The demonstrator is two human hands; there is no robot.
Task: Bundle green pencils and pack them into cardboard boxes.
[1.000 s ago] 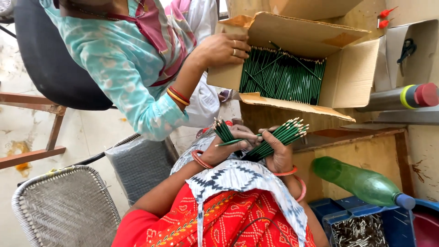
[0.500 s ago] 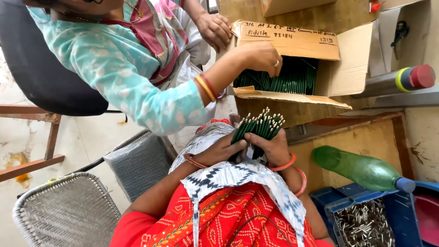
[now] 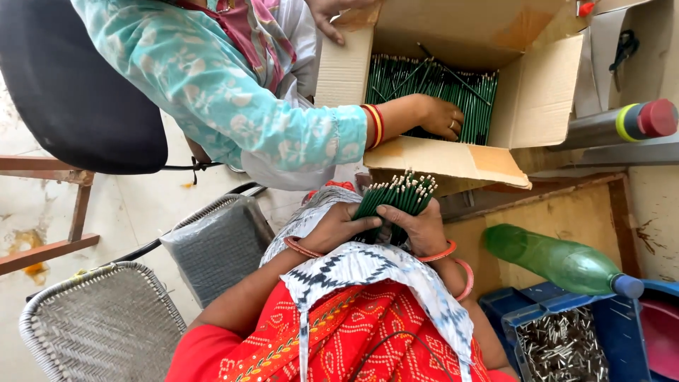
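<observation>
- Left hand & right hand: both closed round one bundle of green pencils, fingers wrapped from either side, thumbs across the front. Hands touch each other at the bundle.
- Bundle tilted, pale unsharpened ends fanning up and to the right, just below the lower flap of the cardboard box. Ends near the flap; can't tell if touching.
- Wrists: orange bangles on both, visible by the patterned white and black cloth and the red printed garment under the forearms.
- Co-worker in a teal floral sleeve leans in from upper left. One co-worker's hand, ring on a finger and red and gold bangles at the wrist, lies inside the box on the pencils, fingers curled. Other hand of that person grips the box's left flap at the top edge.
- Box is open, packed w/ many more green pencils in rows, a few lying loose crosswise on top.
- Right of the hands: green plastic bottle w/ blue cap on its side, above a blue crate holding small metal pieces.
- Upper right: grey cylinder w/ yellow band and red cap on a shelf.
- Left: black chair back, woven grey chair seat, plastic-wrapped grey bundle.
</observation>
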